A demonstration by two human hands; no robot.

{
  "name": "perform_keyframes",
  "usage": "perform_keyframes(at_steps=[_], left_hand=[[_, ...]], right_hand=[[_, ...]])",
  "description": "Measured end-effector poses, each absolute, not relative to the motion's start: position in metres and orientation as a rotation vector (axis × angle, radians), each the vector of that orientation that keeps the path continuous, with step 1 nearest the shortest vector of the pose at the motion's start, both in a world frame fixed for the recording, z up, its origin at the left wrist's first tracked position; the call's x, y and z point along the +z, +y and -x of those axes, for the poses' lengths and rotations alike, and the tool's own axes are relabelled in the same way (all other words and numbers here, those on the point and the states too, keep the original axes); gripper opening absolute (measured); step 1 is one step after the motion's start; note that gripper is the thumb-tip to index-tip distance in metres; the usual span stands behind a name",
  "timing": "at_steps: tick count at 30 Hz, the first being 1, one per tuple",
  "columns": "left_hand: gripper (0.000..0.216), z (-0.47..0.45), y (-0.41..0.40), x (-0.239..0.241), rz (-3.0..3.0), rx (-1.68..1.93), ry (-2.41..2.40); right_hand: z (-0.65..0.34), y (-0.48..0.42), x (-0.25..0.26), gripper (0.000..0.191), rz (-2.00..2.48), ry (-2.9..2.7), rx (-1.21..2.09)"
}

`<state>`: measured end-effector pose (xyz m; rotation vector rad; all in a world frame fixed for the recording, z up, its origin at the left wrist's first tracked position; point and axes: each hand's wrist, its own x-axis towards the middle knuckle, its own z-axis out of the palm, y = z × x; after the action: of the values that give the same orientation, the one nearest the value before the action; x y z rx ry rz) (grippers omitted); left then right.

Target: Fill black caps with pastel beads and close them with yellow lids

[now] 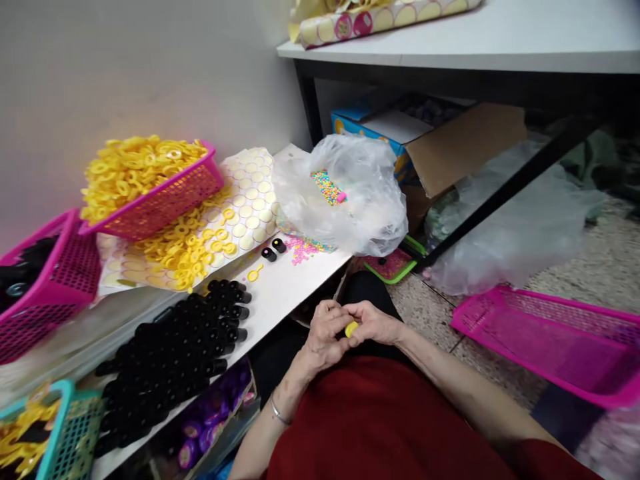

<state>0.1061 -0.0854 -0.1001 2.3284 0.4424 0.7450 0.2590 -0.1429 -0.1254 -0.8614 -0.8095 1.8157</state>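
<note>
Over my lap, my left hand (326, 335) and my right hand (374, 323) meet, fingers curled inward. A small yellow plastic piece (351, 329) with a rounded end sits between them, gripped by both; the rest of it is hidden by the fingers. On the white bench to the left lie a single yellow ring-ended wand (255, 272) and two upright black caps (269, 254). A dense group of black caps (165, 347) covers the bench nearer me. Loose yellow wands (193, 257) are heaped on a printed sheet (250, 190).
A pink basket (155, 207) heaped with yellow wands stands by the wall. A clear plastic bag (370, 200) with coloured beads rests at the bench's far end, beside spilled pink beads (300, 250). An empty-looking pink basket (545, 347) lies on the floor right.
</note>
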Motion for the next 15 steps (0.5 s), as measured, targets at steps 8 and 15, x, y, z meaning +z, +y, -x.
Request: perform_keyframes(at_steps=[8, 15], left_hand=[[0.035, -0.06, -0.039, -0.085, -2.034, 0.847, 0.7], [0.033, -0.054, 0.041, -0.089, -1.672, 1.09, 1.649]], right_hand=[[-0.239, -0.105, -0.122, 0.037, 1.176, -1.668, 1.167], [-0.209, -0.073, -0.14, 0.039, 1.693, -2.363, 0.781]])
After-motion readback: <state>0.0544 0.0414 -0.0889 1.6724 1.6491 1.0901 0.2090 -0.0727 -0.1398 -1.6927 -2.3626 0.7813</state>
